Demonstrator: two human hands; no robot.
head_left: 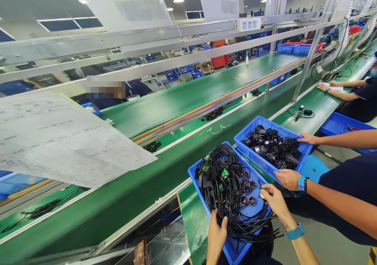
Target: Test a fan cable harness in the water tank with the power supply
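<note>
A blue bin (235,251) full of black cables and small green circuit boards (225,173) sits at the near edge of the green bench. My left hand (216,235) grips its near rim, thumb over the cables (232,202). My right hand (273,201), with a blue wristband, closes on the bin's right rim. Just behind stands a second blue bin (250,129) of black parts (273,147). A co-worker's hands (288,178) hold that one by its sides.
A green conveyor belt (176,100) runs diagonally beyond the bench, with small black parts (213,113) along its rail. A paper sheet (59,139) hangs at left. Another person's arms (338,90) rest on the bench at far right. More blue bins (341,125) stand nearby.
</note>
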